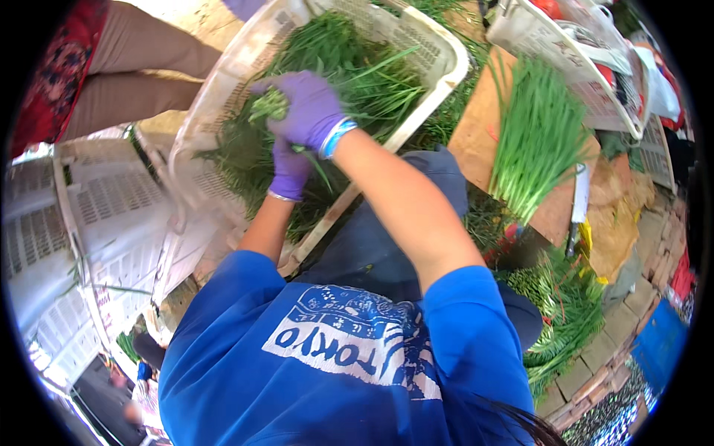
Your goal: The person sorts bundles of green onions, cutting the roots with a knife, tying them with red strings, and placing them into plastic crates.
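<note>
In a pale plastic crate (439, 82) heaped with long green chives (327, 44), both my hands wear purple gloves. My right hand (309, 110) is closed around a bunch of chives (268, 105), whose pale cut stem ends show at its left side. Just below it, my left hand (290, 169) looks closed on the same bunch, with a few leaves poking out beside it. Its fingertips are partly hidden behind the right hand. The crate sits tilted against my legs.
To the right, a bundle of chives (539, 126) lies on a brown board (476, 134) near a knife (580, 197). More tied bunches (565, 312) lie beside my knee. Other crates (111, 193) stand at left, another crate (543, 44) at upper right. A person's legs (149, 67) are across the crate.
</note>
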Demonstrator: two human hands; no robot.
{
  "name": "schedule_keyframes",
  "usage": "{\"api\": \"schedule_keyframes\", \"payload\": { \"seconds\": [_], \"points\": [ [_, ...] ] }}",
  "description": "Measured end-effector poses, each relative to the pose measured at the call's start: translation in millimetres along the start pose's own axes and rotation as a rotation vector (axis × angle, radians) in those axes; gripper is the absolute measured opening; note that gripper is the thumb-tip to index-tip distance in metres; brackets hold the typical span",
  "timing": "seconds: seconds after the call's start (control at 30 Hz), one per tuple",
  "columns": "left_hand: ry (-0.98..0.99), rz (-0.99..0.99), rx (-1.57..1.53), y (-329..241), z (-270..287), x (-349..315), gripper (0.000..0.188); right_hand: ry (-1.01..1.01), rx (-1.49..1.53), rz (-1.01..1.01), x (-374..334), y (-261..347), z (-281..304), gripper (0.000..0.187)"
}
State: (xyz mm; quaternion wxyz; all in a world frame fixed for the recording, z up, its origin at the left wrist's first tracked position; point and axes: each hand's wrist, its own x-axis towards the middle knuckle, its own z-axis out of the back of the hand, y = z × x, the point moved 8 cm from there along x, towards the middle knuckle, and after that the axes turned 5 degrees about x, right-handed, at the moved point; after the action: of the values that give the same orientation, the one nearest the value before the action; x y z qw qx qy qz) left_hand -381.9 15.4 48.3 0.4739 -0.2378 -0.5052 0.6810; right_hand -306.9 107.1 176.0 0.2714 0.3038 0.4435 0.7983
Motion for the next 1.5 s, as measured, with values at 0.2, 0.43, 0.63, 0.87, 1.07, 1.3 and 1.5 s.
{"api": "schedule_keyframes", "payload": {
  "seconds": [0.2, 0.43, 0.63, 0.87, 1.07, 1.3, 1.5],
  "points": [
    [0.182, -0.027, 0.127, -28, 41, -5, 0.095, -0.306, 0.107, -0.072, 8, -27, 16, 0.027],
    [0.153, -0.183, 0.277, -91, 68, 1, 0.090, -0.143, 0.201, 0.330, -34, 94, -21, 0.042],
    [0.321, -0.160, 0.369, -106, 61, -30, 0.078, -0.353, 0.099, 0.506, -81, 133, -22, 0.053],
    [0.624, -0.171, 0.453, -147, 55, -104, 0.066, 0.181, 0.392, 0.380, -125, 178, 0, 0.067],
    [0.811, -0.331, 0.376, -207, 14, -177, 0.058, 0.132, 0.732, 0.207, -207, 136, 33, 0.032],
    [0.699, -0.586, 0.167, -235, 5, -202, 0.065, -0.298, 0.721, -0.006, -276, 137, 63, 0.023],
    [0.419, -0.952, 0.217, -290, 37, -203, 0.051, -0.527, 0.737, 0.140, -319, 146, 83, 0.027]
  ]
}}
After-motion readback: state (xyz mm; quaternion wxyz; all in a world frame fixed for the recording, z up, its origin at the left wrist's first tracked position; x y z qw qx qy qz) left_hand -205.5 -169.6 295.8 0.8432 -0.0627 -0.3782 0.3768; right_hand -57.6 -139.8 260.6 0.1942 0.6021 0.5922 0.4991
